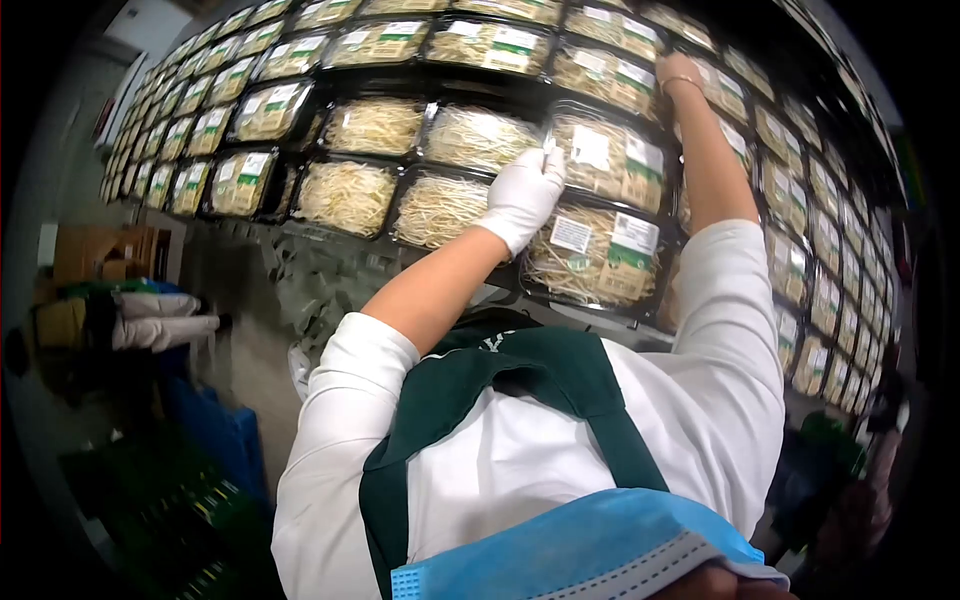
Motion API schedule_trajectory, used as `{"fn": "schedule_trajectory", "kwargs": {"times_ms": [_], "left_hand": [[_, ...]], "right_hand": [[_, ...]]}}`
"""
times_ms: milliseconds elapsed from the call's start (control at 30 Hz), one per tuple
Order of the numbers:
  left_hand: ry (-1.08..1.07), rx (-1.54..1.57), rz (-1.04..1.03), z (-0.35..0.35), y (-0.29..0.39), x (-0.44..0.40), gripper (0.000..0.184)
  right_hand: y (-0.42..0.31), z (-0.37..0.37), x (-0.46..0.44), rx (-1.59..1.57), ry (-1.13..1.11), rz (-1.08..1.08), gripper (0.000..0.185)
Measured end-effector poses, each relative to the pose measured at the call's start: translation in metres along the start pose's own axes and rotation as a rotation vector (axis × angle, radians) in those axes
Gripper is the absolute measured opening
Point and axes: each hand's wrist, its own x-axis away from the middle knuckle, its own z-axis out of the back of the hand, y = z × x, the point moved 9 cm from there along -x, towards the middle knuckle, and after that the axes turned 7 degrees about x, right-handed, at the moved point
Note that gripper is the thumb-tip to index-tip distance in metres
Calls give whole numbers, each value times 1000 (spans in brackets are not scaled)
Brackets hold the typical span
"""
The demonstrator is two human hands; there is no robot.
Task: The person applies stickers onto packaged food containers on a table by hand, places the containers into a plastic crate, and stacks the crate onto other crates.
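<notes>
My left hand point(525, 195), in a white glove, has its thumb and fingers drawn together at the left edge of a labelled tray of bean sprouts point(608, 160). Open trays of bean sprouts point(480, 138) without labels lie beside and beneath this hand. Stretched far forward, my bare right hand point(679, 75) has curled fingers among labelled trays at the back. Whatever its fingertips hold is hidden. Another labelled tray of sprouts point(592, 255) sits at the near edge, between my forearms.
Rows of black trays with white and green labels point(490, 45) spread across the back and both sides. At lower left are green crates point(170, 500), a blue crate point(215, 425) and cardboard boxes point(105, 253). Dark clutter stands at lower right.
</notes>
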Motion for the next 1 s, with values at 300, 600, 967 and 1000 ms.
{"fn": "schedule_trajectory", "kwargs": {"times_ms": [300,600,967,1000], "left_hand": [[619,39,-370,246,47,131,23],[1559,-211,-235,316,4,359,23],[2382,-1466,781,83,110,785,25],[2380,-1471,972,84,93,825,26]], "right_hand": [[1,-28,4,142,-229,-329,39],[-41,-48,-26,-86,-77,151,35],[-391,152,249,-398,334,1763,32],[-417,163,355,-367,552,1911,31]]}}
